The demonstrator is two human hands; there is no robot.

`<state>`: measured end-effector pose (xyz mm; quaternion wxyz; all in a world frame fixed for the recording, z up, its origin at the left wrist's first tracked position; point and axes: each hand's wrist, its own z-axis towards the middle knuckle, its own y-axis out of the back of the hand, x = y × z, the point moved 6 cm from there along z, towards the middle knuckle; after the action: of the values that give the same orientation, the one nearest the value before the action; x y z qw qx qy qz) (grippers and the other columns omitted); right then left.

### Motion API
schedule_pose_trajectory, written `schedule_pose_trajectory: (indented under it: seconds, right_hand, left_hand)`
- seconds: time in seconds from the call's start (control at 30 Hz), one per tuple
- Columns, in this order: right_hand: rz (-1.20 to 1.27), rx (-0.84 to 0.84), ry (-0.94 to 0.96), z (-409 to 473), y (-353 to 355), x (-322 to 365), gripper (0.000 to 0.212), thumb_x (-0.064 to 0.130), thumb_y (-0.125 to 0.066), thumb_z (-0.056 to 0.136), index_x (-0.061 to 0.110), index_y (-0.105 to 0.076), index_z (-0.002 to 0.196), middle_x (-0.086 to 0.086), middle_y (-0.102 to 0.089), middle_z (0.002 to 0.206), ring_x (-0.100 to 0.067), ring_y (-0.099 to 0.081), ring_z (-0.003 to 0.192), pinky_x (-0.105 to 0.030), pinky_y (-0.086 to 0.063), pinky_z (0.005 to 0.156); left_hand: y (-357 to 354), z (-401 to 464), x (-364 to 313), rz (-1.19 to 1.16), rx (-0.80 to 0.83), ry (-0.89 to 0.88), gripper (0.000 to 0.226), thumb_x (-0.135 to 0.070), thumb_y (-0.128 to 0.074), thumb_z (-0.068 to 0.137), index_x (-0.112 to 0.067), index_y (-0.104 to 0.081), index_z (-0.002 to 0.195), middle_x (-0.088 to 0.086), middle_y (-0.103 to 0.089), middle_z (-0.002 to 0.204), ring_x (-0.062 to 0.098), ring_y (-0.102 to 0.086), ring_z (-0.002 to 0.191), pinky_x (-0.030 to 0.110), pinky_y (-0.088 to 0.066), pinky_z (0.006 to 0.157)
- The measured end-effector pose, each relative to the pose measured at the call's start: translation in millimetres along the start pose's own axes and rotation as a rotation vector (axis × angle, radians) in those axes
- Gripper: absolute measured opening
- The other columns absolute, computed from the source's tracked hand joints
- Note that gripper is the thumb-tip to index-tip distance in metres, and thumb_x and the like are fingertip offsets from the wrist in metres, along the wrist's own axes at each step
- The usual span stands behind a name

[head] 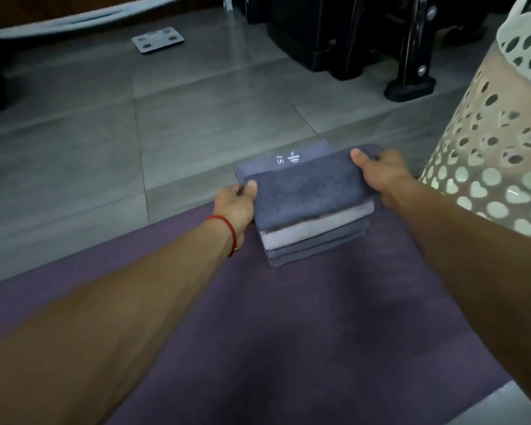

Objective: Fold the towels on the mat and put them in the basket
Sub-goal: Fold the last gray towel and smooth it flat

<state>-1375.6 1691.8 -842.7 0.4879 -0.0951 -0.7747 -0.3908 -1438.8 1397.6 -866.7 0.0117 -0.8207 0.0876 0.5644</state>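
Note:
A stack of folded towels [307,194] sits at the far edge of the purple mat [288,317]; the top one is dark grey-blue with white embroidery, and a lighter grey one lies among darker ones below. My left hand [235,204] grips the stack's left side, thumb on top. On the right side, my right hand [380,170] grips the stack the same way, thumb over the top towel. The white basket [485,142] with heart-shaped holes stands just right of the stack.
Grey floor tiles stretch beyond the mat. A flat bathroom scale [157,39] lies on the floor far back left. Black equipment with a foot [410,87] stands at the back right, close behind the basket.

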Motion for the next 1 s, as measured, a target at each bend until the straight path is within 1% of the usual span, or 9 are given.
schedule_pose_trajectory:
  seconds: [0.13, 0.33, 0.43, 0.5, 0.57, 0.6, 0.67, 0.77, 1.0]
  right_hand:
    - [-0.305, -0.054, 0.045, 11.1, -22.7, -28.0, 0.07, 0.059, -0.046, 0.097, -0.003, -0.055, 0.129, -0.028, -0.058, 0.131, -0.044, -0.053, 0.124, -0.046, -0.043, 0.101]
    - [-0.733, -0.271, 0.359, -10.3, -34.1, 3.4, 0.041, 0.038, -0.049, 0.101, 0.018, -0.043, 0.137, -0.019, -0.051, 0.134, -0.04, -0.045, 0.126, -0.056, -0.044, 0.092]
    - [-0.781, -0.156, 0.512, -18.9, -50.6, 10.3, 0.045, 0.049, -0.032, 0.103, 0.025, -0.05, 0.137, -0.01, -0.047, 0.145, -0.035, -0.041, 0.132, -0.06, -0.034, 0.108]
    - [-0.813, -0.003, 0.428, -18.7, -62.3, -11.0, 0.063, 0.063, -0.016, 0.099, 0.033, -0.034, 0.151, -0.003, -0.025, 0.162, -0.033, -0.024, 0.147, -0.062, -0.015, 0.118]
    - [-0.83, 0.035, 0.369, -17.8, -63.8, -30.8, 0.071, 0.07, -0.01, 0.095, 0.036, -0.018, 0.157, 0.002, -0.009, 0.167, -0.031, -0.01, 0.152, -0.064, -0.009, 0.119]
    - [-0.827, 0.026, 0.355, -17.7, -61.7, -36.0, 0.071, 0.071, -0.01, 0.095, 0.037, -0.015, 0.158, 0.003, -0.006, 0.168, -0.031, -0.008, 0.153, -0.066, -0.01, 0.118]
    - [-0.819, 0.033, 0.32, -18.5, -59.4, -39.6, 0.072, 0.072, -0.01, 0.094, 0.039, -0.011, 0.157, 0.005, -0.002, 0.168, -0.031, -0.006, 0.153, -0.068, -0.014, 0.115]
    - [-0.805, 0.097, 0.299, -22.3, -65.9, -38.0, 0.073, 0.074, -0.013, 0.093, 0.039, -0.008, 0.157, 0.007, 0.004, 0.167, -0.033, -0.005, 0.152, -0.071, -0.023, 0.11]
    - [-0.748, 0.179, 0.284, -22.0, -69.9, -49.3, 0.077, 0.077, -0.022, 0.092, 0.042, 0.0, 0.156, 0.011, 0.011, 0.166, -0.035, -0.003, 0.15, -0.066, -0.028, 0.111]
  left_hand:
    - [-5.4, 24.2, 25.0, 0.25, -0.111, -0.056, 0.035, -0.041, -0.06, 0.092, -0.009, -0.069, 0.106, 0.006, -0.071, 0.108, 0.023, -0.067, 0.102, 0.043, -0.053, 0.095]
    - [-16.1, 11.7, 26.2, 0.444, -0.177, -0.18, 0.039, -0.034, -0.051, 0.099, -0.01, -0.045, 0.129, 0.015, -0.063, 0.114, 0.036, -0.058, 0.111, 0.034, -0.044, 0.088]
    - [-15.1, -4.7, 16.0, 0.601, -0.255, -0.259, 0.034, -0.029, -0.051, 0.098, -0.018, -0.036, 0.126, 0.012, -0.051, 0.111, 0.04, -0.056, 0.105, 0.036, -0.038, 0.076]
    - [-18.1, -15.0, -5.6, 0.9, -0.354, -0.539, 0.039, -0.02, -0.053, 0.092, -0.028, -0.04, 0.128, 0.011, -0.044, 0.127, 0.037, -0.05, 0.112, 0.044, -0.044, 0.084]
    - [-43.0, -19.1, -9.0, 1.149, -0.166, -0.923, 0.041, -0.011, -0.045, 0.088, -0.027, -0.053, 0.125, 0.008, -0.048, 0.136, 0.03, -0.047, 0.123, 0.048, -0.037, 0.106]
    - [-51.4, -19.5, -3.1, 1.16, -0.003, -0.985, 0.04, -0.012, -0.038, 0.089, -0.023, -0.057, 0.124, 0.005, -0.053, 0.137, 0.026, -0.047, 0.129, 0.047, -0.029, 0.115]
    - [-52.9, -16.9, 11.1, 1.107, 0.181, -0.915, 0.046, -0.028, -0.028, 0.096, -0.019, -0.054, 0.133, 0.002, -0.051, 0.145, 0.018, -0.04, 0.14, 0.043, -0.017, 0.122]
    - [-43.8, -8.8, 34.4, 1.255, 0.201, -0.899, 0.06, -0.048, -0.017, 0.1, -0.025, -0.024, 0.155, 0.0, -0.026, 0.161, 0.016, -0.018, 0.15, 0.043, -0.01, 0.124]
    - [-44.7, -1.4, 52.4, 1.422, 0.228, -0.862, 0.062, -0.05, -0.007, 0.101, -0.027, -0.004, 0.158, 0.001, -0.005, 0.166, 0.018, -0.003, 0.153, 0.045, -0.003, 0.124]
